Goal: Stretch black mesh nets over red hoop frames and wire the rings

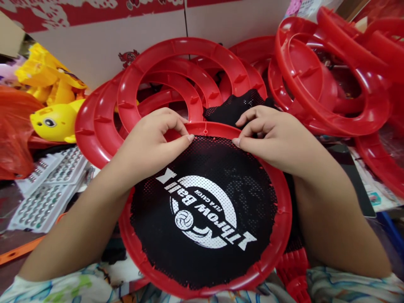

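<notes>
A red plastic ring (pixel 285 214) lies in front of me with black mesh fabric (pixel 202 261) spread across its middle. White lettering on the mesh reads "Throw Ball". Small pegs along the ring's inner side poke through the mesh edge. At the far left part of the rim, my left hand (pixel 158 139) pinches the mesh edge between thumb and fingers. My right hand (pixel 265 132) pinches the same edge farther right, its other fingers curled. Behind the right fingers sits a bunched piece of black mesh (pixel 232 107).
Several red rings (pixel 176 48) lean in a pile at the back, with more rings (pixel 334 113) heaped on the right. Yellow toy figures (pixel 55 120) and a red plastic bag (pixel 14 134) are on the left. White trays (pixel 47 198) of small shiny parts lie below them.
</notes>
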Available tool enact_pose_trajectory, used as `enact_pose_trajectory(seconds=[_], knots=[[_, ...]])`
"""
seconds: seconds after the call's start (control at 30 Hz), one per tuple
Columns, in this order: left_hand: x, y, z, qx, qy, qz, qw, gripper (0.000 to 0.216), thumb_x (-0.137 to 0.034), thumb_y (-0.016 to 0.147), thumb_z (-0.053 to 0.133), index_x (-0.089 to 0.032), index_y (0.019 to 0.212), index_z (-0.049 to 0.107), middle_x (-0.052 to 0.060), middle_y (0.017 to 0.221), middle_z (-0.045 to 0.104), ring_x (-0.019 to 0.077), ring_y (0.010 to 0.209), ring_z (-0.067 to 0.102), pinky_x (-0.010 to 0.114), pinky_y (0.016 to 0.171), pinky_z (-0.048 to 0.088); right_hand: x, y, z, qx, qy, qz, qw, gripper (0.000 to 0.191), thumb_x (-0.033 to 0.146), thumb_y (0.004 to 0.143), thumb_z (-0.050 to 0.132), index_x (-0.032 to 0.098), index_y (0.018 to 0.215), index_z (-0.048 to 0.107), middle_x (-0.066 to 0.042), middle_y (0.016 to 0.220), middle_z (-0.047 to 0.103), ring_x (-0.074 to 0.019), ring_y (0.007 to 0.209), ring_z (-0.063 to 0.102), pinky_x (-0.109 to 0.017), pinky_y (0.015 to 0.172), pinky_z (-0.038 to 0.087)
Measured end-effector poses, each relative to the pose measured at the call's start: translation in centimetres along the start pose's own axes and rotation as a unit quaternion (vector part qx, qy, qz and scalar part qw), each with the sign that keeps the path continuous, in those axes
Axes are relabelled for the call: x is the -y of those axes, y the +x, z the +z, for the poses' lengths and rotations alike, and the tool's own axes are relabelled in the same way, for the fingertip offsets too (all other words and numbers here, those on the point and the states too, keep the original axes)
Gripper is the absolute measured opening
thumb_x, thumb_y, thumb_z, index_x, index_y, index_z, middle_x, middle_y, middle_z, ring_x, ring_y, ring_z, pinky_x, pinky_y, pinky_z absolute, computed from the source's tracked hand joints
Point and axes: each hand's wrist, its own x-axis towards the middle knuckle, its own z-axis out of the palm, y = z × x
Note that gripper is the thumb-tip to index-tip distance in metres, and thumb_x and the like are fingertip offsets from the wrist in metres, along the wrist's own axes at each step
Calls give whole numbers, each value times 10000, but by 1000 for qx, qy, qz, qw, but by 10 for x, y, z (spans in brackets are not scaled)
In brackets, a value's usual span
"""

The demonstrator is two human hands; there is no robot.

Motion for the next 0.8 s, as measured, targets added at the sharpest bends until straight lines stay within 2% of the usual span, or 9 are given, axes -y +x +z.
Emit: enact_pose_trajectory(seconds=[0.2,0.3,0.47,0.6,0.67,0.73,0.8], knots=[[1,-1,0,-2,4,13,1000,120,-244,825,605,-224,710,574,42,920,662,224,965,626,395,824,499,-1,1,3,-1,-23,8,1000,156,167,715,618,166,561,650,-33,960,642,-121,759,567,-316,795,470],[0,0,-1,-4,2,18,1000,105,-245,829,599,-215,731,583,42,922,670,218,954,627,385,830,495,-1,-1,-1,8,-17,4,1000,127,200,739,643,165,622,672,-27,916,661,-115,722,573,-300,728,459],[3,2,0,-15,1,-54,998,39,-233,790,612,-210,801,641,23,910,696,195,835,632,357,780,500,3,-5,-7,-1,2,27,1000,121,292,798,667,214,863,733,0,765,693,-139,674,614,-293,608,454],[6,5,4,-41,-7,-77,996,145,-243,764,633,-202,902,616,33,945,692,177,779,619,330,715,505,0,-4,-8,-3,1,45,999,332,299,793,684,189,1104,713,-32,882,736,-149,719,645,-310,677,516],[3,3,-1,-62,8,-65,996,191,-258,785,632,-196,963,599,53,1022,681,190,862,623,346,789,509,-2,-2,-9,27,-11,46,999,297,283,824,640,175,1089,721,-41,917,746,-153,755,665,-305,707,525],[0,-9,-12,-76,33,-62,995,247,-306,818,629,-191,1033,592,74,1102,653,215,947,615,375,853,497,-3,0,-10,53,-26,31,998,223,276,859,591,186,994,744,-32,919,753,-154,786,678,-295,728,519],[0,-35,-27,-103,65,-93,988,333,-384,827,638,-184,1088,588,89,1116,629,237,934,601,404,822,489,-3,1,-11,33,-20,6,999,193,250,864,574,193,912,753,-21,903,755,-152,792,676,-292,749,507]])
